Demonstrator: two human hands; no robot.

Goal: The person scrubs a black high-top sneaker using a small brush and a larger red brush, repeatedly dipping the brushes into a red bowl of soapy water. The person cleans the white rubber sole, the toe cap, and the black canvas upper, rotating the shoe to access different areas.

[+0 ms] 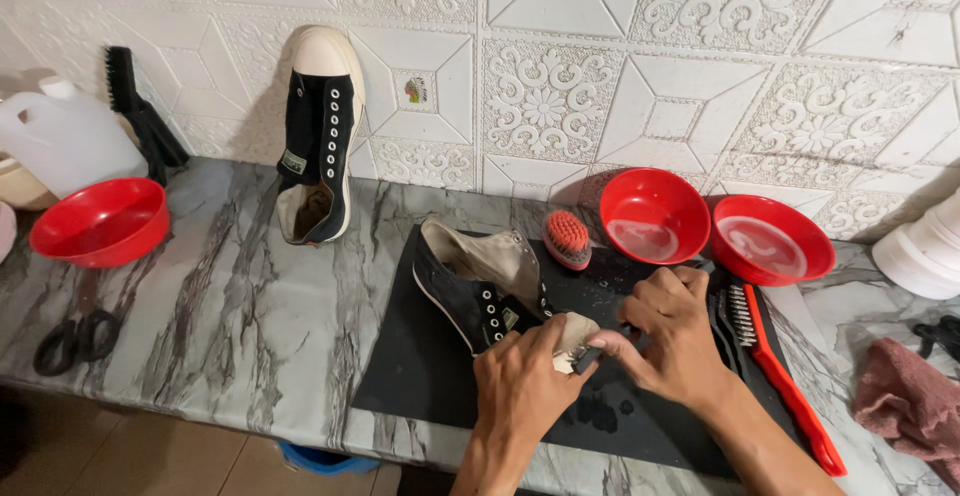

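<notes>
A black high-top canvas shoe [470, 281] with a cream lining lies on a black mat [420, 366], toe toward me. My left hand [520, 381] grips its pale toe cap. My right hand [675, 331] holds a small dark brush [590, 356] against the toe cap. The brush head is mostly hidden by my fingers. A second matching shoe [318, 131] leans upright against the tiled wall, apart from both hands.
On the mat lie a red-bristled round brush [568, 238] and a red-handled wire brush [775, 361]. Two red bowls [655, 214] [772, 239] holding liquid stand behind. At the left: a red bowl [100, 221], scissors [70, 341], black brush [140, 111], white jug [65, 136]. A pink cloth [910, 401] lies right.
</notes>
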